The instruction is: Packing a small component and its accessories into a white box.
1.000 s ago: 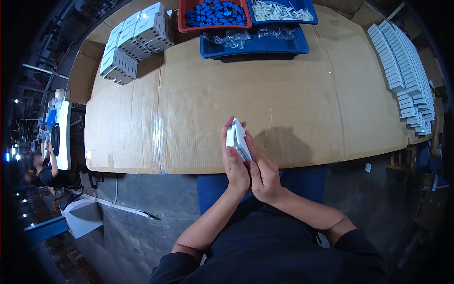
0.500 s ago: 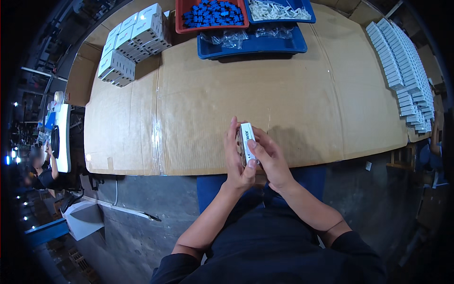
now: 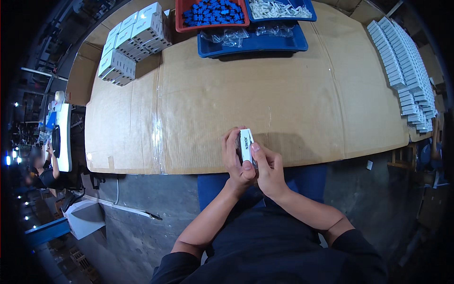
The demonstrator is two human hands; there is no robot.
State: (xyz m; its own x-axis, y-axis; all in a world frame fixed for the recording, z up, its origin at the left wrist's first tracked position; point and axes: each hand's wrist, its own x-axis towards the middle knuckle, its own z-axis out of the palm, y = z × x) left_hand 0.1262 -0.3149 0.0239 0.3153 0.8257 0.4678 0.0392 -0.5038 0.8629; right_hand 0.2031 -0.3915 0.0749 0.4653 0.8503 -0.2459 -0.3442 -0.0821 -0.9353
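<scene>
Presently, head view: you look down on a brown cardboard-covered table (image 3: 213,99), your hands together at the middle of its near edge.
Left hand (image 3: 234,158): your fingers are wrapped around the left side of a small white rectangular box with dark print (image 3: 245,146), thumb on its near end.
Right hand (image 3: 269,165): you grip the same box from the right, thumb at its right edge.
Box in hand: between your two hands, its narrow printed face turned up; your fingers hide much of the rest.
Far trays: a red plastic tray (image 3: 213,28) holds small blue pieces (image 3: 213,13); right of it, a blue plastic tray (image 3: 283,20) holds slender white pieces (image 3: 276,10); just nearer, a wider blue tray (image 3: 288,43) holds clear plastic bags (image 3: 231,39).
Far left: you have stacked white boxes with dark marks (image 3: 142,35).
Far right: rows of narrow white boxes (image 3: 402,61).
</scene>
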